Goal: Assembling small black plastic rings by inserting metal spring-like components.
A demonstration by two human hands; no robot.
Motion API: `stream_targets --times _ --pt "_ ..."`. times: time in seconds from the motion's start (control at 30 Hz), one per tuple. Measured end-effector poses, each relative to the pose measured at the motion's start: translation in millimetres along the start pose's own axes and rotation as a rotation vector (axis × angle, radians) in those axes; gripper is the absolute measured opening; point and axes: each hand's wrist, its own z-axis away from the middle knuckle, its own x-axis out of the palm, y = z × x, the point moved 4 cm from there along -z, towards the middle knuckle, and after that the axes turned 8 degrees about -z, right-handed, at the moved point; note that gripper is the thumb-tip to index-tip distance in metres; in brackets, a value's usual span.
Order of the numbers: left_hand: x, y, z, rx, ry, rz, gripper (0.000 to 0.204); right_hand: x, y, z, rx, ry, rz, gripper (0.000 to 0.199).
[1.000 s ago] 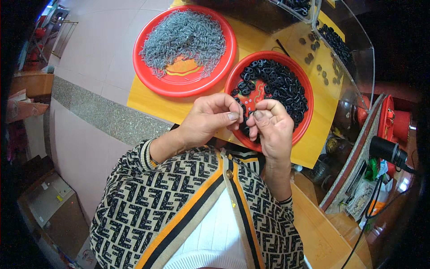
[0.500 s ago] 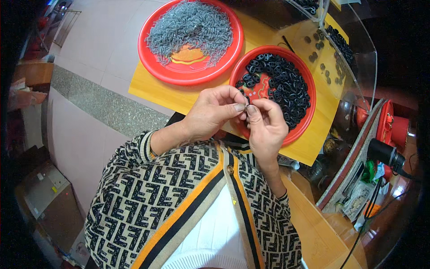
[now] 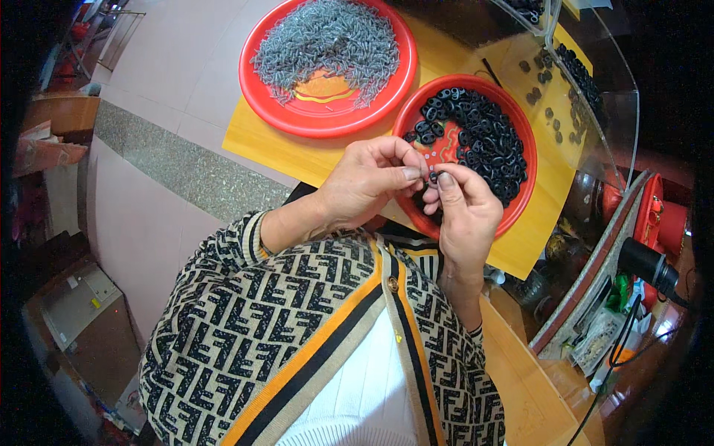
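Observation:
Above the near edge of a round red tray (image 3: 530,160) my two hands meet at the fingertips. Thumb and finger of my right hand (image 3: 470,212) pinch a small black plastic piece (image 3: 435,177). Beside it, my left hand (image 3: 372,178) is closed in a pinch; whatever sits in its fingertips is too small to make out. Loose black plastic pieces (image 3: 491,137) with holes in them heap up along the far and right parts of this tray. Farther left, a bigger red tray (image 3: 251,78) carries a heap of small grey screw-like pieces (image 3: 327,44).
Both trays stand on a yellow board (image 3: 260,145). A clear plastic box (image 3: 632,111) with dark round pieces (image 3: 550,114) is at the far right. Nearer on that side are a black cylindrical device (image 3: 645,264) and cables. Tiled floor (image 3: 156,186) spreads to the left.
My hands have drawn slightly apart at the fingertips, and the black piece in my right hand shows more clearly. The whole view has shifted a little, with the trays now farther right.

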Motion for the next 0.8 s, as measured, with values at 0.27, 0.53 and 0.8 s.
stream_targets --times 0.27,0.53,0.8 --pt "-1.4 9.7 0.4 0.012 0.063 -0.067 0.014 6.9 -3.8 2.5 0.028 -0.062 -0.036 0.015" --pt "-3.7 11.1 1.0 -0.009 0.034 -0.042 0.024 12.3 -6.0 5.2 0.033 -0.033 -0.014 0.016" --pt "-3.5 10.1 2.5 0.002 0.029 -0.097 0.023 13.3 -3.3 7.4 0.008 -0.02 0.043 0.016"
